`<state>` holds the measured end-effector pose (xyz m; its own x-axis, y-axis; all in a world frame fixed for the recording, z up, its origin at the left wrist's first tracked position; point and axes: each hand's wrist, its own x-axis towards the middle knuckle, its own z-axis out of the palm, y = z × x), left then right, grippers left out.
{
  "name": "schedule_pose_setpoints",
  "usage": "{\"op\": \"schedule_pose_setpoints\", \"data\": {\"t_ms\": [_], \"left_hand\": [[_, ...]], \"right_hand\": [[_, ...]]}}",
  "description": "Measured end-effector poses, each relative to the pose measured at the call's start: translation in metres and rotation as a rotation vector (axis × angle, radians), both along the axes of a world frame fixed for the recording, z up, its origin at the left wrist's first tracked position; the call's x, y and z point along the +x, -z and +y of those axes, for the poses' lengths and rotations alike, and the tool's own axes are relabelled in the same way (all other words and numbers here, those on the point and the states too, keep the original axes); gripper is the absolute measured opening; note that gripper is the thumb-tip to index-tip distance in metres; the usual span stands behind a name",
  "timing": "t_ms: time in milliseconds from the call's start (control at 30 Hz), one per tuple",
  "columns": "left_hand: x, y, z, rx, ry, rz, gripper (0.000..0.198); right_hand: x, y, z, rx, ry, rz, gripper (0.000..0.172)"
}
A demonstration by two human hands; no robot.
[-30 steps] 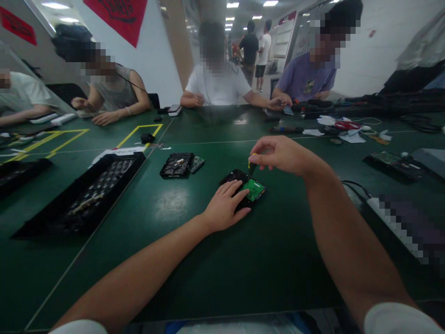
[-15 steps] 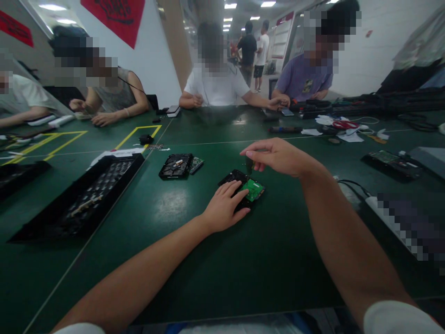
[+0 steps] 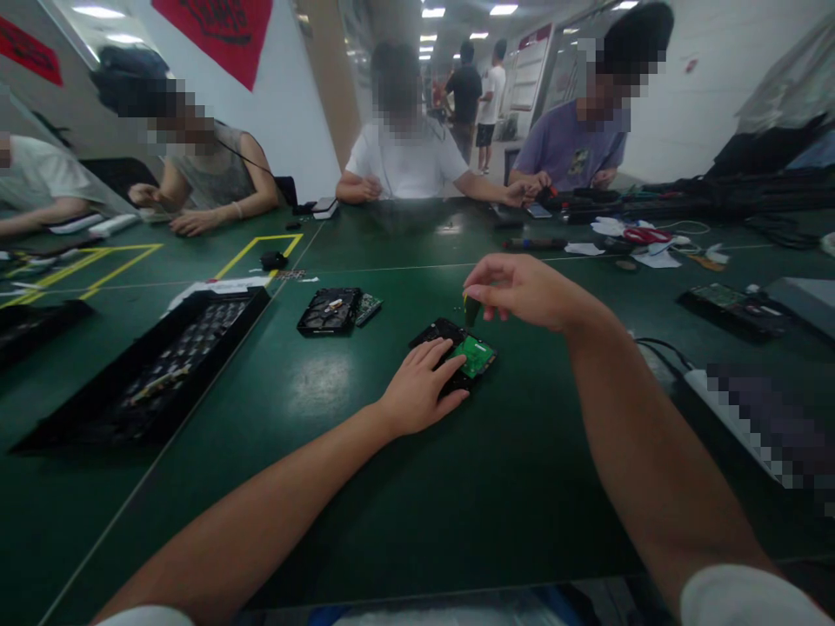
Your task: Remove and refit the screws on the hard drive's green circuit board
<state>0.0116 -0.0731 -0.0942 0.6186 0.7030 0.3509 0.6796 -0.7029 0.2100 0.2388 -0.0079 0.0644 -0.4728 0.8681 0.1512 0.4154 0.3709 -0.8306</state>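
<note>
Drive (image 3: pixel 479 355), boxy, under splayed left hand (image 3: pixel 424 389); right hand (image 3: pixel 501 289) pinches slim tool (image 3: pixel 470 314), perhaps plastic.

The bare left hand (image 3: pixel 424 387) hides part of the flat black drive with a green circuit board (image 3: pixel 480 355), the bare right hand (image 3: pixel 505 287) covers the top of the dark, yellow-edged tool (image 3: pixel 471 313), and the view's left edge cuts off 1 shallow black tray (image 3: pixel 45 323).

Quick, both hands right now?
Left hand: open, laid over the drive, not gripping around it.
Right hand: closed, holding the screwdriver.
</note>
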Motion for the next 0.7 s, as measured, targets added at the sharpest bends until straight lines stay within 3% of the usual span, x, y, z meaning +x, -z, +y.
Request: {"op": "schedule_pose_setpoints", "data": {"t_ms": [133, 300, 700], "left_hand": [[-0.0002, 0.0000, 0.0000, -0.002, -0.003, -0.003, 0.061], [0.0000, -0.0007, -0.0008, -0.005, 0.000, -0.011, 0.061], [-0.0005, -0.0028, -0.0009, -0.026, 0.003, -0.014, 0.061]], "right_hand": [[0.0000, -0.0007, 0.0002, -0.019, 0.011, 0.009, 0.013], [0.0010, -0.0002, 0.0009, -0.009, 0.028, -0.061, 0.023], [-0.0028, -0.0055, -0.0048, -0.099, -0.008, -0.007, 0.014]]}}
